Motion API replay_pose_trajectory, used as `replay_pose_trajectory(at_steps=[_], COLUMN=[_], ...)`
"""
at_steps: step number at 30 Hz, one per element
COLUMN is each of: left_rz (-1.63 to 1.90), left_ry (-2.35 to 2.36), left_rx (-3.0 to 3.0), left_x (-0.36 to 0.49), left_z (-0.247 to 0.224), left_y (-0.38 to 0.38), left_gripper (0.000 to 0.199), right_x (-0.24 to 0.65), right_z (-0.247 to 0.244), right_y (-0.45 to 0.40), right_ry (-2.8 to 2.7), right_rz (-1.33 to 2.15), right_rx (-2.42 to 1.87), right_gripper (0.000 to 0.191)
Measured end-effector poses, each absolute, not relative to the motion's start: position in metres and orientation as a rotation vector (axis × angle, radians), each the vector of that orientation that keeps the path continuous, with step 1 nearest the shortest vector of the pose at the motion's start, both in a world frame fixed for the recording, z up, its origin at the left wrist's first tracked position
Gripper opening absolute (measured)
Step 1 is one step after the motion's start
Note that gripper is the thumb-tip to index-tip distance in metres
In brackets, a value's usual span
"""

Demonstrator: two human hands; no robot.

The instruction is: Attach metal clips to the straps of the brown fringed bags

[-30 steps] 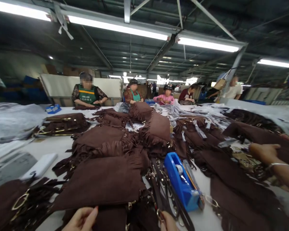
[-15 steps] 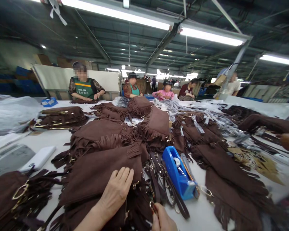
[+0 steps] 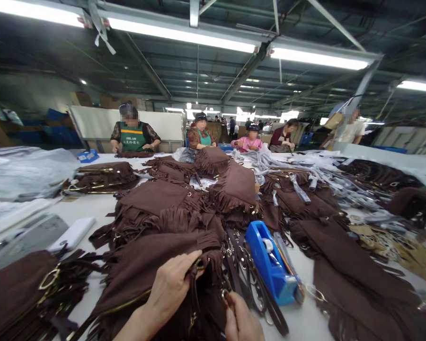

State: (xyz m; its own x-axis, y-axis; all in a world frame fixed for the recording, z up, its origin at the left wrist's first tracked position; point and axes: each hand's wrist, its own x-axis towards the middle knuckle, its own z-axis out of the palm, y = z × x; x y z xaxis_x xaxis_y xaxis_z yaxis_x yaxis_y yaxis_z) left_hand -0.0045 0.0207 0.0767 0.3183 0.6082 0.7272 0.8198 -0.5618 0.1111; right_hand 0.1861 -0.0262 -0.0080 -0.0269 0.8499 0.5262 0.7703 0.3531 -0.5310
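Note:
My left hand [image 3: 173, 284] is closed on the upper right corner of a brown fringed bag [image 3: 145, 260], beside a metal ring and a thin strap. The bag's front edge is raised and its gold zipper shows. Just right of the bag, my right hand [image 3: 239, 317] pinches a metal clasp [image 3: 225, 294] between thumb and finger. Dark straps with metal clips [image 3: 246, 270] lie between the bag and a blue tape dispenser [image 3: 270, 265].
More brown fringed bags [image 3: 234, 184] are piled ahead, with others at left and right. A white box-shaped item [image 3: 73, 234] lies left. Plastic-wrapped straps [image 3: 326, 180] spread at the back right. Several people, one in a green apron [image 3: 132, 137], are across the table.
My left hand has gone from lying flat on the bag to gripping its corner, and the bag's near edge has lifted. The view has shifted slightly left. My right hand still holds the clasp.

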Motion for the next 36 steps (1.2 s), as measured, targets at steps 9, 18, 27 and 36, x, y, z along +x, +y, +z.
replay_pose_trajectory(at_steps=[9, 18, 27, 36], left_rz=[-1.114, -1.284, -1.349, -1.773], left_ry=[-1.254, -1.250, -1.326, -2.043], left_rx=[-2.287, -2.368, -2.440, -2.549], left_x=[0.011, 0.012, 0.015, 0.013], left_z=[0.078, 0.081, 0.079, 0.089], left_y=[0.017, 0.015, 0.016, 0.014], left_gripper=[0.019, 0.023, 0.022, 0.020], right_x=[0.158, 0.152, 0.161, 0.148], right_z=[0.026, 0.043, 0.044, 0.049], right_y=[0.001, 0.009, 0.000, 0.003], right_ry=[-1.805, -1.768, -1.645, -1.716], right_rz=[0.199, 0.466, 0.896, 0.943], right_rx=[-1.301, -1.301, -1.300, -1.422], right_gripper=[0.026, 0.030, 0.035, 0.035])
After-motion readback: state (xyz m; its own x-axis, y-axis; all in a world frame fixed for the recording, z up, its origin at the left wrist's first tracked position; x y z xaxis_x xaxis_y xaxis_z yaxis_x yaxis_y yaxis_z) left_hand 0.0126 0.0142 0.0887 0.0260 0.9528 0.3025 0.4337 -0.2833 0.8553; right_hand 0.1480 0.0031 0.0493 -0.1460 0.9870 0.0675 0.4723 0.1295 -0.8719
